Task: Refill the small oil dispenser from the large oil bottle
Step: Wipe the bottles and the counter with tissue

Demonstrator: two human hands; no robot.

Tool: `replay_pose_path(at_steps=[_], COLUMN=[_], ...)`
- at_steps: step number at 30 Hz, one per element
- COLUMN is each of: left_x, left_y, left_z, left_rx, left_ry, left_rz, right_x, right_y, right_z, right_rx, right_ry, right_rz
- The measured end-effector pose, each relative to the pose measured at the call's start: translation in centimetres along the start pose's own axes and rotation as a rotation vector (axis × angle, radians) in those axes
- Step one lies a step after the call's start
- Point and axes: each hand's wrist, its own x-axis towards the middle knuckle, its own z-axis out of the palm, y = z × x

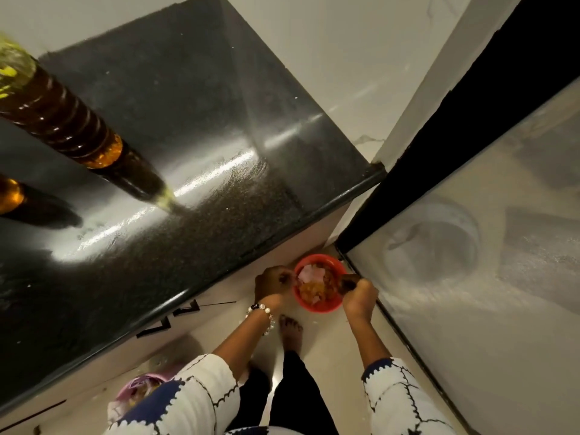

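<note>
Both hands reach low: my left hand (272, 283) and right hand (357, 291) pinch opposite rims of a red bin (317, 306) on the floor. I see the large oil bottle (62, 120) standing on the worktop (219, 127), far left.

Large oil bottle (59, 120) stands at counter's (194, 127) left; right side open.

Both hands reach down to a red bin (318, 304) on the floor: the left hand (273, 282) at its left rim, the right hand (361, 291) at its right. The large oil bottle (67, 119) stands on the dark counter (194, 127).
</note>
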Motion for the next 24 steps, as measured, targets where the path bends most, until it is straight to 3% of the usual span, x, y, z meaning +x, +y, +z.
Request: replay_pose_path(at_steps=[4,7,11,16,24], left_x=[-1.6,-3.8,-6.7,-8.8,-9.3], left_y=[2.5,4.6,7.5,9.6,7.6], left_z=[-1.6,-3.4,-7.1,-13.5,-25.9], left_rx=[0.004,-0.031,-0.248,-0.399,-0.579], left_ry=[-0.076,-0.180,-0.156,0.011,0.536], left_rz=[0.126,0.264,0.377,0.488,0.549], right_x=[-2.2,-4.9,-9.0,-13.8,-20.4], right_y=[-3.6,-7.4,-12.6,-18.5,-25.2], right_z=[-1.3,-2.5,-3.6,-2.1,6.0], right_rx=[-0.137,-0.048,0.118,0.170,0.113], right_ry=[-0.075,-0.101,-0.167,-0.232,-0.382], right_rz=[-0.289,-0.490,-0.621,-0.837,-1.093])
